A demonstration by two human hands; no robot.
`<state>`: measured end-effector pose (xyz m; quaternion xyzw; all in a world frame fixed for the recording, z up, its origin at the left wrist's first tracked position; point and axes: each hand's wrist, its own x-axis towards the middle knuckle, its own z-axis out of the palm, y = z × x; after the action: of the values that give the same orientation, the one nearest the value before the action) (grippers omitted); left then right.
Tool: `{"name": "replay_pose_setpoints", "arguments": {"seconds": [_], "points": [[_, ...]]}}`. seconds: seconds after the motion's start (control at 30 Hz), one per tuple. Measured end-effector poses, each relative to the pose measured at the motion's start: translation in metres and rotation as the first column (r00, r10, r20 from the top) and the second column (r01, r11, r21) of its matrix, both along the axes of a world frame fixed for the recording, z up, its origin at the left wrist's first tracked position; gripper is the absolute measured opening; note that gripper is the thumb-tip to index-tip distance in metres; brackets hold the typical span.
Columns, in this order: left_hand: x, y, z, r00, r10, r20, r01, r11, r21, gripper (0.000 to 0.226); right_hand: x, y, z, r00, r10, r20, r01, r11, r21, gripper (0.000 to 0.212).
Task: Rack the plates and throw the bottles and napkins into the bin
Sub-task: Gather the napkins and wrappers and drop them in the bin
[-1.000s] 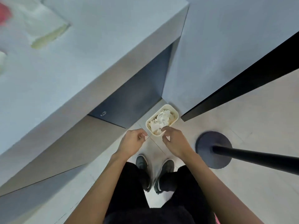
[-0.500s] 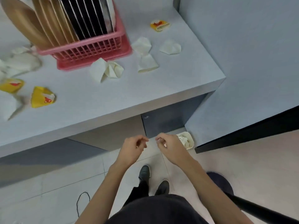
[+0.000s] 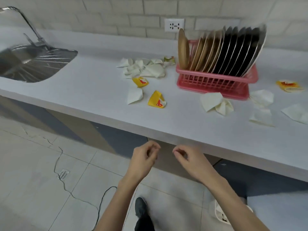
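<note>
Two hands in my feed, both idle: left hand (image 3: 143, 157) and right hand (image 3: 188, 159) hang side by side below counter (image 3: 93, 90) edge, fingers loosely curled, gripping nothing. On counter, pink rack (image 3: 215, 80) holds plates (image 3: 221, 50) on edge (brown ones left, black ones right). Crumpled napkins lie scattered around it: white heap (image 3: 143, 68) left of rack, yellow napkin (image 3: 156, 99) nearer front edge, white pair (image 3: 215, 102) just before rack. On floor at lower right, bin (image 3: 220, 212) partly hidden behind right forearm. Far left, sink (image 3: 33, 62).
</note>
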<state>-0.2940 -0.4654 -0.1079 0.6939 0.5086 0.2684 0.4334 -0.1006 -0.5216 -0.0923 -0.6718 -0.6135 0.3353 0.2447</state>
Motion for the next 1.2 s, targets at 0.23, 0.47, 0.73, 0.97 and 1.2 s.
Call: {"name": "replay_pose_setpoints", "arguments": {"seconds": [0.23,0.47,0.73,0.97,1.2], "points": [[-0.059,0.098,0.016,1.0,0.015,0.021,-0.015,1.0,0.001,0.02,-0.054,0.111,0.018,0.999,-0.033,-0.017,0.034,0.999,0.042,0.014],[-0.083,0.225,0.034,0.994,-0.049,-0.099,0.056,0.996,0.064,0.018,-0.064,0.185,0.025,0.98,-0.173,-0.102,0.182,0.979,0.088,0.012],[-0.064,0.374,0.018,0.984,0.037,-0.177,-0.017,0.993,0.116,0.016,-0.028,0.247,0.013,0.96,-0.231,-0.159,0.247,0.965,0.087,0.011],[-0.015,0.46,0.004,0.937,0.318,-0.147,-0.346,0.904,-0.253,0.029,-0.001,0.307,0.02,0.97,-0.195,-0.143,0.213,0.968,0.129,0.015],[0.008,0.491,-0.036,0.828,0.326,-0.456,-0.379,0.925,-0.029,0.033,0.021,0.367,0.02,0.985,-0.128,-0.114,0.141,0.983,0.119,0.012]]}}
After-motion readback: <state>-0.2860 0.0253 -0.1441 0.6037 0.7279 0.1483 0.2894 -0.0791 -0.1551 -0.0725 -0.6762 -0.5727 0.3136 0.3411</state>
